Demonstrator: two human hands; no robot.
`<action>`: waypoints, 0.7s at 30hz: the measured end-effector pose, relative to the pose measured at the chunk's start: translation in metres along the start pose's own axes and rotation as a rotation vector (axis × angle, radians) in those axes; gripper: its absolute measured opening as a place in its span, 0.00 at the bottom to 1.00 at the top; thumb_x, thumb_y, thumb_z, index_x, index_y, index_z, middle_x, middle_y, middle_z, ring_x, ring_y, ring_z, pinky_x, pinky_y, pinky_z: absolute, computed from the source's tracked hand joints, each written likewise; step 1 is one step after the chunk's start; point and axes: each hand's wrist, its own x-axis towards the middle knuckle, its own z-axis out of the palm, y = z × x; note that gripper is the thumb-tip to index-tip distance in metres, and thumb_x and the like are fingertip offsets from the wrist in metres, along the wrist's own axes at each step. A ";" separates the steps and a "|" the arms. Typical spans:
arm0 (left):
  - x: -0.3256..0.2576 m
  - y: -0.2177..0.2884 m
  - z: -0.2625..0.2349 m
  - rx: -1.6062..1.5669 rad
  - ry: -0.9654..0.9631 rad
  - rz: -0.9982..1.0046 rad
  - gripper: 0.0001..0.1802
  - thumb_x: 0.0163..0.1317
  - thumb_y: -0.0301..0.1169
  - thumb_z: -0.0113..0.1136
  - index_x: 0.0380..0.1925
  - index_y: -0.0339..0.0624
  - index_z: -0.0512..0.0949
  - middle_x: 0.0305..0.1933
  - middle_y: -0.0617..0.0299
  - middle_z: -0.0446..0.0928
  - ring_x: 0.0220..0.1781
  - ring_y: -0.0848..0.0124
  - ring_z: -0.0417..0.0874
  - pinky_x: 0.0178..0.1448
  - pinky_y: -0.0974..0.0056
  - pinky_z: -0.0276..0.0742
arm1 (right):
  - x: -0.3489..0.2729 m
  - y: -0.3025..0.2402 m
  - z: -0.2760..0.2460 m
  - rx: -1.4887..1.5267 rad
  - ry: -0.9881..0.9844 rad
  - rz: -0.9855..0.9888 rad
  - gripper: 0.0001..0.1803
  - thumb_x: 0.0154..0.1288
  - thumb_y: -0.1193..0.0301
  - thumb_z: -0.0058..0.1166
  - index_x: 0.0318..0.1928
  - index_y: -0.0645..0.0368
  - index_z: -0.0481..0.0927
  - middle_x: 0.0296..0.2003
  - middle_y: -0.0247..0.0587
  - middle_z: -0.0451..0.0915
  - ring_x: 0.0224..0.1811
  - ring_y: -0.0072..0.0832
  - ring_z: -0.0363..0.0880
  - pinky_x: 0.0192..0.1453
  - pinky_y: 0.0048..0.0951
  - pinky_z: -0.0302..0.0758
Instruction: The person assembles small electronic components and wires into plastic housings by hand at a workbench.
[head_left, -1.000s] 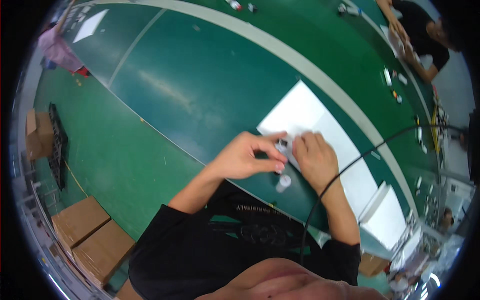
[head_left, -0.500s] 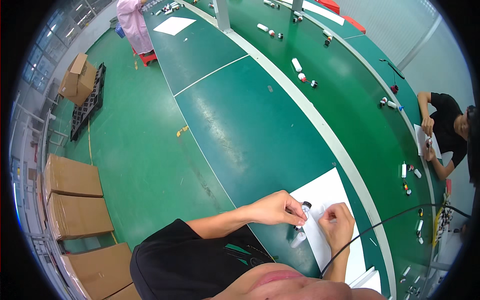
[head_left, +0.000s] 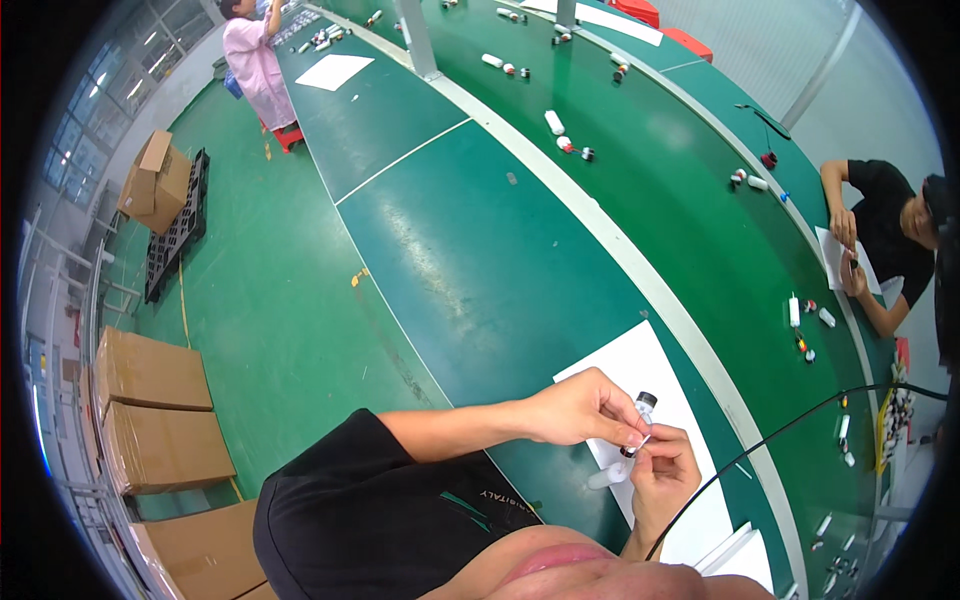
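A long green table runs away from the person, with a pale stripe down its middle. Small white tubes and little dark parts lie along it, such as one white tube far up the table. A white sheet of paper lies flat on the table right under the hands. A thin black cable curves across the right side, in front of the paper's lower part. On the green floor to the left sit brown cardboard boxes, plain and blocky, and a black pallet. A person in a pink coat stands far off at the top, and another person in a black shirt leans on the table at the right.

The left hand pinches a small clear bottle with a dark cap, fingers closed around it. The right hand sits just under it, fingers curled tight on a tiny thin piece at the bottle's lower end (too small to tell what it is). A small white tube lies on the paper just beside the right hand.

Half a second ago the hands were lower and more to the right in the view, and the bottle's cap was harder to see. Now more of the far table shows.
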 end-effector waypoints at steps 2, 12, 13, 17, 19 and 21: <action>0.009 0.004 0.011 0.054 -0.038 -0.018 0.10 0.59 0.23 0.66 0.40 0.29 0.83 0.41 0.54 0.84 0.42 0.74 0.83 0.49 0.70 0.79 | -0.003 -0.007 -0.007 0.019 0.017 -0.006 0.11 0.49 0.91 0.52 0.34 0.67 0.74 0.43 0.48 0.75 0.39 0.27 0.78 0.48 0.27 0.76; 0.072 0.005 0.037 0.060 -0.190 -0.126 0.09 0.59 0.23 0.65 0.39 0.31 0.83 0.38 0.55 0.84 0.38 0.73 0.84 0.45 0.68 0.81 | -0.010 -0.008 -0.061 0.205 0.161 0.035 0.18 0.58 0.81 0.58 0.50 0.70 0.77 0.41 0.37 0.76 0.43 0.22 0.76 0.48 0.23 0.72; 0.073 0.011 0.039 0.065 -0.159 -0.138 0.09 0.58 0.23 0.64 0.39 0.30 0.83 0.38 0.54 0.84 0.38 0.72 0.85 0.45 0.67 0.81 | -0.009 -0.021 -0.056 0.246 0.200 0.127 0.18 0.58 0.82 0.59 0.51 0.69 0.76 0.40 0.35 0.78 0.43 0.20 0.77 0.49 0.21 0.73; 0.098 0.012 0.046 0.254 -0.071 -0.076 0.07 0.57 0.20 0.64 0.36 0.29 0.83 0.37 0.50 0.84 0.37 0.69 0.85 0.41 0.67 0.83 | 0.012 -0.015 -0.071 0.136 0.185 0.022 0.19 0.59 0.84 0.58 0.53 0.63 0.78 0.35 0.33 0.74 0.35 0.19 0.75 0.40 0.19 0.72; 0.102 -0.003 0.046 0.288 -0.022 -0.107 0.07 0.58 0.20 0.63 0.36 0.29 0.83 0.37 0.51 0.84 0.37 0.69 0.85 0.41 0.67 0.83 | 0.011 -0.003 -0.079 -0.014 0.222 -0.002 0.18 0.58 0.84 0.59 0.50 0.62 0.80 0.34 0.35 0.74 0.34 0.20 0.75 0.39 0.19 0.72; 0.099 -0.012 0.049 0.268 0.040 -0.060 0.07 0.59 0.21 0.63 0.36 0.29 0.83 0.36 0.51 0.83 0.36 0.68 0.85 0.41 0.66 0.84 | 0.009 0.000 -0.076 -0.265 0.253 -0.104 0.13 0.56 0.84 0.58 0.42 0.60 0.82 0.33 0.37 0.75 0.31 0.22 0.76 0.36 0.21 0.73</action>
